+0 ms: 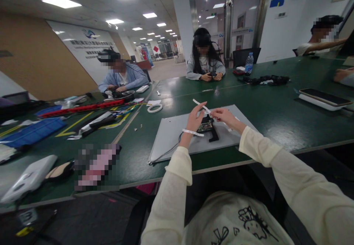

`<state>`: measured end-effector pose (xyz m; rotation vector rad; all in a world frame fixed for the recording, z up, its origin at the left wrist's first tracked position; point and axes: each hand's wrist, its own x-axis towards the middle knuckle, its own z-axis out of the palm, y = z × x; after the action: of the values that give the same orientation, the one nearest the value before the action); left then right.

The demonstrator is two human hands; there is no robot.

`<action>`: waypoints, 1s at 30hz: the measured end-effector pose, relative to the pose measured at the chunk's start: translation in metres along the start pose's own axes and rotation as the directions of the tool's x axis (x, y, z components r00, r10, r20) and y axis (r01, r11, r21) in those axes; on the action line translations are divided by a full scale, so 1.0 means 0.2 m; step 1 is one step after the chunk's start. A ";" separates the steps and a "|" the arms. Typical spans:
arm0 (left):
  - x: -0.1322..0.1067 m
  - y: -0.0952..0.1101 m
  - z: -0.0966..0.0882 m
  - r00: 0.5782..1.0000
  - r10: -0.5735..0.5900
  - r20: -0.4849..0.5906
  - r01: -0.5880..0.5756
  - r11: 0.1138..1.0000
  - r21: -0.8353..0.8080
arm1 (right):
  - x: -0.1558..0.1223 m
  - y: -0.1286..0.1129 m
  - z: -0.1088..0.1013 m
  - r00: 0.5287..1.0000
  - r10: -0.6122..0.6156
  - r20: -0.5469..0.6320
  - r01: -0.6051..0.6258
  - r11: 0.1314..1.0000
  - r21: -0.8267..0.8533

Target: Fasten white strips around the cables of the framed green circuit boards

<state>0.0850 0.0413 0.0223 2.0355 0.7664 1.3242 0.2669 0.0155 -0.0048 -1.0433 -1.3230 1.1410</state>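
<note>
A narrow strip of white tape (198, 102) is stretched between my hands above the panel. My left hand (195, 118) pinches it near the middle, and a second white strip (190, 131) lies across that wrist. The fingertips of my right hand (225, 116) are closed on the tape's lower end. Below my hands, a black frame with an exposed circuit board (206, 127) rests on a grey panel (170, 136), partly covered by my fingers. From the panel's near left corner a thin grey cable (167, 151) runs up toward my left wrist.
A roll of white tape (155, 108) lies left of the panel on the green table (135, 145). Farther left are a blue tray (35, 132) and a red strip (83, 107). A phone on a white box (323, 99) and a water bottle (249, 63) stand right. Several people sit around.
</note>
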 end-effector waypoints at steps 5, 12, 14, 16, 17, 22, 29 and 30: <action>0.01 -0.03 -0.01 0.989 -0.009 -0.146 0.014 0.999 0.029 | 0.00 0.01 -0.01 1.000 -0.004 0.004 0.005 0.999 -0.037; 0.01 -0.09 -0.02 0.993 -0.021 -0.112 0.025 0.999 0.031 | 0.01 0.03 -0.02 0.998 0.006 -0.057 -0.008 0.999 -0.033; 0.02 -0.09 -0.02 0.992 -0.040 -0.119 0.044 0.999 0.027 | 0.01 0.03 -0.03 0.999 -0.007 -0.032 0.006 0.999 -0.035; 0.02 -0.08 -0.01 0.989 -0.061 -0.136 0.064 0.998 0.019 | 0.01 0.04 -0.02 1.000 -0.004 0.004 0.004 1.000 -0.026; 0.02 -0.08 -0.01 0.986 -0.072 -0.147 0.075 0.997 0.013 | 0.01 0.04 -0.02 1.000 0.004 0.020 -0.004 1.000 -0.015; 0.01 -0.06 -0.01 0.973 -0.145 -0.181 0.146 0.989 -0.011 | 0.01 0.04 0.00 0.997 0.027 0.071 -0.029 0.999 0.034; 0.03 -0.10 -0.01 0.975 -0.122 -0.187 0.115 0.992 -0.049 | 0.02 0.04 0.00 0.995 0.029 0.096 -0.036 0.997 0.068; 0.03 -0.11 -0.01 0.975 -0.112 -0.191 0.100 0.993 -0.070 | 0.02 0.04 0.00 0.997 0.026 0.073 -0.032 0.997 0.072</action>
<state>0.0809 0.0609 0.0098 1.8108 0.8980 1.4814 0.2662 0.0199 -0.0116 -0.9788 -1.3155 1.2498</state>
